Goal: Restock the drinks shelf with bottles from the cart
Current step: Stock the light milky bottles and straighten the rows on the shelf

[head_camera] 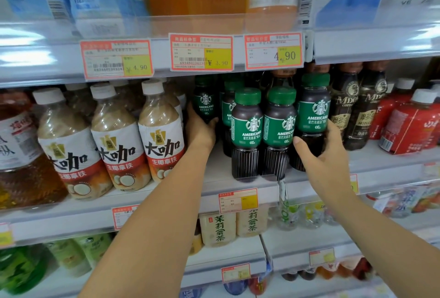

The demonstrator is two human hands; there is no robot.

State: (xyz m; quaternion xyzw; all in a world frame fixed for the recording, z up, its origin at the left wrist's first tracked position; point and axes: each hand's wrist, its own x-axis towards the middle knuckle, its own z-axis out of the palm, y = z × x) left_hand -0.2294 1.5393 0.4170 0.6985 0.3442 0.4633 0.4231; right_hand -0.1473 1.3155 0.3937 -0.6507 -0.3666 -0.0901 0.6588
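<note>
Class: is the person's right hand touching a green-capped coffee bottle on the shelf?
Touching. The head view shows the right hand wrapped around the rightmost coffee bottle.

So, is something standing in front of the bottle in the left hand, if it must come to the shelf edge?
Nothing visible. The left hand holds a green-cap bottle far back; the shelf before it lies bare, beside the front Americano bottles.

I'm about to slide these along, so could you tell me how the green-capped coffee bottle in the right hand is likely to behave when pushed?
The coffee bottle looks full of dark liquid, so probably heavy for its size. It is tall on a narrow base, so a high push may tip it. The right hand grips low, which should steady it.
</note>
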